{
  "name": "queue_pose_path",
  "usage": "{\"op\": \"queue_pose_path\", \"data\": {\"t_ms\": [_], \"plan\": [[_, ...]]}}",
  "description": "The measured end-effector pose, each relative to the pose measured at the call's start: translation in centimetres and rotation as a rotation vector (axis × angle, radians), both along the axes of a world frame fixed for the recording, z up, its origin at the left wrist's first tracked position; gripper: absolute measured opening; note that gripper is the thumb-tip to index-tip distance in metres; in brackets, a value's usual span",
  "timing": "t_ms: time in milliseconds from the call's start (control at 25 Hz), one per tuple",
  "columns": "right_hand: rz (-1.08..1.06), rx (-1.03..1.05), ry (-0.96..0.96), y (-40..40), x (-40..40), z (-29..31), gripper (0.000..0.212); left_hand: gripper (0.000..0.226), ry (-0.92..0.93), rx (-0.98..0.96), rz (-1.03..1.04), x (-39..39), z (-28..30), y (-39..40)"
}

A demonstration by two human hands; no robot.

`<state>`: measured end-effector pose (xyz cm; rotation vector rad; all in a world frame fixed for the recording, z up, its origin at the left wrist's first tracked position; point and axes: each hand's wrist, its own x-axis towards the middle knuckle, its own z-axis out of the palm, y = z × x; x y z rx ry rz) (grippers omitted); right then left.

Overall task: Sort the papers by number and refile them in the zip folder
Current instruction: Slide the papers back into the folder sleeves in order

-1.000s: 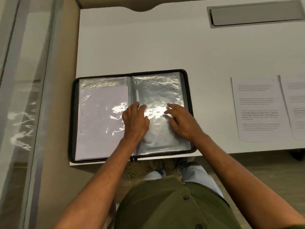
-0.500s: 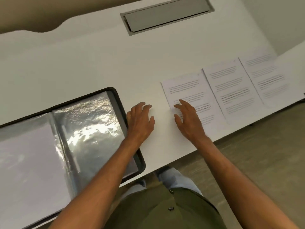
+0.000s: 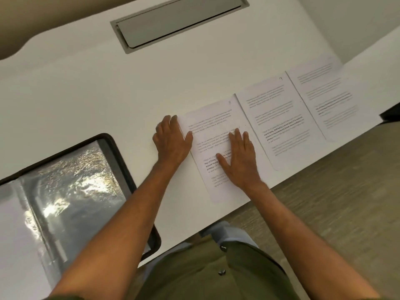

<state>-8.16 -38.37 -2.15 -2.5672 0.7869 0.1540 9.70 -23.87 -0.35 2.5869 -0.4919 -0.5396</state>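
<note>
Both hands flat at the nearest sheet

We see our right hand lying flat on sheet 8, fingers straight and apart, clamped on nothing. Our left hand rests open on the table at the sheet's 9 o'clock edge, its thumb just touching the paper. Sheet 9 lies just beside at 3 o'clock, and a third sheet beyond it. The folder lies open, well apart, at 8 o'clock.
</note>
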Motion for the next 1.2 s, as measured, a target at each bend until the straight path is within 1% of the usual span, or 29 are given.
{"op": "queue_pose_path", "data": {"t_ms": [120, 200, 240, 280, 360, 400, 440, 600, 720, 760, 840, 920, 1000, 1080, 1160, 1200], "plan": [[0.03, -0.035, 0.01, 0.1, -0.1, -0.7, 0.086, 0.051, -0.012, 0.03, 0.008, 1.2, 0.0, -1.0], [0.032, -0.04, 0.004, 0.1, 0.0, -0.9, 0.086, 0.043, 0.026, -0.003, 0.038, 1.7, 0.4, -1.6], [0.034, -0.037, -0.004, 0.1, 0.0, -1.0, 0.086, 0.041, 0.074, -0.045, 0.075, 1.8, 0.7, -1.9], [0.037, -0.031, -0.013, 0.1, 0.1, -1.1, 0.085, 0.039, 0.143, -0.132, 0.132, 1.9, 0.8, -2.0], [0.038, -0.017, -0.033, 0.1, 0.1, -1.2, 0.085, 0.036, 0.343, -0.385, 0.292, 1.1, 1.3, -2.0], [0.034, -0.001, -0.044, 0.1, 0.1, -1.2, 0.085, 0.036, 0.426, -0.479, 0.351, 0.4, 1.4, -1.8], [0.026, 0.032, -0.054, 0.1, 0.2, -1.2, 0.085, 0.035, 0.472, -0.529, 0.376, -0.6, 1.3, -1.6], [-0.04, 0.258, -0.076, 0.6, 1.6, -0.2, 0.085, 0.019, 0.529, -0.602, 0.402, -4.9, 1.0, -0.4], [-0.115, 0.442, -0.144, 1.3, 2.9, 1.7, 0.079, 0.027, 0.531, -0.571, 0.395, -5.8, 0.8, 1.1], [-0.148, 0.476, -0.199, 1.4, 3.2, 2.3, 0.075, 0.029, 0.524, -0.563, 0.397, -5.6, 0.9, 1.8], [-0.222, 0.472, -0.317, 1.4, 3.9, 3.3, 0.067, 0.024, 0.53, -0.579, 0.426, -4.7, 1.5, 3.4], [-0.295, 0.486, -0.367, 1.3, 4.8, 3.9, 0.065, 0.02, 0.533, -0.611, 0.466, -3.6, 2.5, 5.4], [-0.392, 0.611, -0.382, 1.5, 6.1, 4.5, 0.067, 0.019, 0.542, -0.67, 0.505, -2.6, 3.5, 7.7], [-0.495, 0.826, -0.388, 2.2, 7.9, 5.2, 0.066, 0.017, 0.55, -0.734, 0.566, -1.6, 4.2, 10.0], [-0.53, 1.066, -0.34, 3.6, 9.7, 5.9, 0.056, 0.014, 0.556, -0.771, 0.654, -0.8, 5.1, 12.6], [-0.5, 1.153, -0.312, 4.5, 10.4, 6.1, 0.048, 0.012, 0.545, -0.767, 0.686, -0.3, 5.5, 13.9]]}}
